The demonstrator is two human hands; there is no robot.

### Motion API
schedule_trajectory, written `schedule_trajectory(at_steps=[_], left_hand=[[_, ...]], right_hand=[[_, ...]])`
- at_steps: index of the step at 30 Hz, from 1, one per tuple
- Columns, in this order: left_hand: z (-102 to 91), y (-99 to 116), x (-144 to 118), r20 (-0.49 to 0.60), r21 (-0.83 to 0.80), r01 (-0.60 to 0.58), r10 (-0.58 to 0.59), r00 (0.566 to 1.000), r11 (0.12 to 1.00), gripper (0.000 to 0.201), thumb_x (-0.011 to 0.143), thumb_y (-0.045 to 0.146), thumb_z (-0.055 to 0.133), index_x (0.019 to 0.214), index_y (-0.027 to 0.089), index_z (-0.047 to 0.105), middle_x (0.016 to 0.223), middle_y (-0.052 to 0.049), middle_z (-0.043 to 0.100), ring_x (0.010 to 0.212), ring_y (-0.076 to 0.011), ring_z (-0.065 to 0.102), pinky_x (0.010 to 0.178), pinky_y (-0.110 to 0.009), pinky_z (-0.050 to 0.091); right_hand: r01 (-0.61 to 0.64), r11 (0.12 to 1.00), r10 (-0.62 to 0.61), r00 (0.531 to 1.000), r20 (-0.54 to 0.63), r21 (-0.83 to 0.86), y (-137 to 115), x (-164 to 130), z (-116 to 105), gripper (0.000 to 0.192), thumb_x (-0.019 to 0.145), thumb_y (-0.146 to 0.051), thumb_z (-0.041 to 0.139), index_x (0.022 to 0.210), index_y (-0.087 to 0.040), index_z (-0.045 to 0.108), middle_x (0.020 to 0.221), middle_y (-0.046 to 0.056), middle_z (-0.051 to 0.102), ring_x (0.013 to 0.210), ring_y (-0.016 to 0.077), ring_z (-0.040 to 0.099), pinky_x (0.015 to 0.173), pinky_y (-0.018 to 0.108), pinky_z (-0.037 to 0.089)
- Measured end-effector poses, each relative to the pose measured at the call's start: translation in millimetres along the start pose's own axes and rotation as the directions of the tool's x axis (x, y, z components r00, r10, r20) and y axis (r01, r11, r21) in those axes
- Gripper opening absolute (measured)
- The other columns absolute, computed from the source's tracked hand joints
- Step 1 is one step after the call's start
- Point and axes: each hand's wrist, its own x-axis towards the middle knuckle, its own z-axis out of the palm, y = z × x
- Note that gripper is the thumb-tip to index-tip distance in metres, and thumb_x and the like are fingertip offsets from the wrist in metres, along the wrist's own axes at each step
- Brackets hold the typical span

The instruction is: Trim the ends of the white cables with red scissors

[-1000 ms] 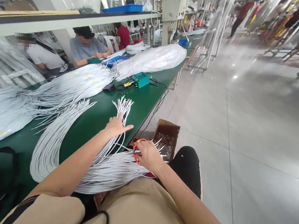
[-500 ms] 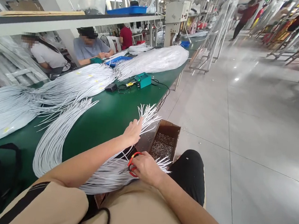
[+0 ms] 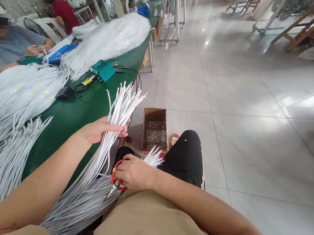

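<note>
The left hand [image 3: 96, 130], left of centre, now grips a bundle of white cables [image 3: 120, 108], lifted off the green tabletop [image 3: 69, 117] where half a second ago it only touched their fanned ends. The right hand [image 3: 134, 173], below centre, stays closed on red cutters [image 3: 115, 182] and cable ends. A cardboard box [image 3: 155, 130] sits on the floor beyond. The view has tilted downward.

White cable bundle [image 3: 106, 146] — many thin, round strands — is running from the lap area up over the edge of the green bench [image 3: 69, 117], its cut ends fanning upward above that edge. A second tuft of ends is pointing right, off the bench. Red-handled cutters [image 3: 115, 180] are lying tilted against the bundle, just off the bench edge — blades pointing down-left.
</note>
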Motion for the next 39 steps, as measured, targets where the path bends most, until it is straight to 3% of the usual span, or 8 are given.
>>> schedule_trajectory(at_steps=[5, 7, 11, 13, 15, 24, 32, 39], left_hand=[[13.1, 25.7, 31.5, 0.063, -0.013, 0.007, -0.006, 0.998, 1.0, 0.038, 0.066, 0.032, 0.08, 0.101, 0.021, 0.073, 0.088, -0.007, 0.074, 0.079, -0.0197, 0.07, 0.083, -0.037, 0.06], [17.4, 31.5, 44.5, 0.044, 0.026, 0.025, -0.026, 0.999, 0.999, 0.031, 0.065, 0.032, 0.08, 0.093, 0.02, 0.075, 0.096, -0.009, 0.075, 0.08, -0.022, 0.071, 0.085, -0.04, 0.061], [27.0, 32.7, 65.8, 0.045, 0.105, 0.086, -0.091, 0.995, 0.991, 0.026, 0.063, 0.024, 0.081, 0.089, 0.021, 0.077, 0.101, -0.01, 0.075, 0.086, -0.0268, 0.073, 0.088, -0.043, 0.06], [32.6, 28.7, 72.9, 0.062, 0.122, 0.128, -0.136, 0.989, 0.984, 0.026, 0.062, 0.023, 0.081, 0.088, 0.021, 0.078, 0.095, -0.01, 0.076, 0.086, -0.0277, 0.073, 0.086, -0.043, 0.061], [38.2, 23.0, 77.5, 0.056, 0.12, 0.158, -0.166, 0.985, 0.98, 0.026, 0.061, 0.022, 0.082, 0.087, 0.021, 0.077, 0.091, -0.009, 0.076, 0.084, -0.0262, 0.073, 0.085, -0.042, 0.061], [50.2, -0.8, 84.8, -0.067, 0.139, 0.13, -0.122, 0.99, 0.982, 0.026, 0.06, 0.024, 0.085, 0.083, 0.019, 0.072, 0.077, -0.002, 0.07, 0.069, -0.0176, 0.067, 0.078, -0.037, 0.058], [51.3, -19.5, 91.7, -0.101, 0.083, 0.138, -0.129, 0.986, 0.987, 0.043, 0.058, 0.025, 0.087, 0.096, 0.016, 0.069, 0.092, -0.005, 0.072, 0.085, -0.0227, 0.069, 0.084, -0.041, 0.056], [39.2, -31.1, 99.6, -0.045, -0.077, 0.251, -0.255, 0.966, 0.965, 0.033, 0.063, 0.027, 0.085, 0.089, 0.013, 0.07, 0.082, -0.005, 0.071, 0.074, -0.0159, 0.065, 0.072, -0.029, 0.053]], right_hand=[[-0.145, 0.945, 0.24, 0.917, -0.319, 0.294, 15.2, -12.2, -32.2, 0.026, 0.088, -0.043, 0.055, 0.082, -0.018, 0.06, 0.075, 0.002, 0.064, 0.071, 0.0139, 0.056, 0.101, 0.035, 0.037], [-0.231, 0.815, 0.48, 0.783, -0.395, 0.532, 22.8, -19.2, -46.9, 0.036, 0.087, -0.052, 0.054, 0.076, -0.018, 0.058, 0.07, 0.0, 0.061, 0.068, 0.0133, 0.055, 0.094, 0.035, 0.042], [-0.197, 0.363, 0.87, 0.42, -0.256, 0.911, 39.2, -28.8, -73.3, 0.039, 0.086, -0.053, 0.054, 0.069, -0.017, 0.054, 0.064, -0.002, 0.055, 0.062, 0.0108, 0.051, 0.064, 0.025, 0.043], [-0.098, 0.273, 0.931, 0.276, -0.237, 0.957, 47.9, -30.2, -83.5, 0.032, 0.079, -0.046, 0.066, 0.069, -0.017, 0.056, 0.063, -0.004, 0.054, 0.061, 0.0093, 0.048, 0.061, 0.024, 0.041], [-0.029, 0.259, 0.947, 0.205, -0.248, 0.965, 55.9, -29.7, -90.9, 0.023, 0.076, -0.037, 0.07, 0.072, -0.016, 0.062, 0.069, -0.002, 0.059, 0.065, 0.0097, 0.052, 0.066, 0.024, 0.044], [-0.025, 0.108, 0.989, 0.101, -0.105, 0.994, 75.7, -24.6, -91.0, 0.022, 0.08, -0.037, 0.065, 0.073, -0.016, 0.065, 0.06, -0.004, 0.055, 0.059, 0.0079, 0.05, 0.062, 0.022, 0.044], [-0.213, -0.023, 0.992, 0.12, 0.049, 0.977, 97.2, -19.5, -75.7, 0.027, 0.063, -0.037, 0.078, 0.075, -0.015, 0.068, 0.065, -0.003, 0.06, 0.06, 0.0085, 0.051, 0.059, 0.022, 0.043], [0.15, -0.219, 0.952, 0.251, 0.177, 0.964, 101.6, -17.7, -63.0, 0.022, 0.07, -0.033, 0.075, 0.065, -0.015, 0.064, 0.058, -0.003, 0.053, 0.055, 0.0077, 0.049, 0.057, 0.023, 0.043]])
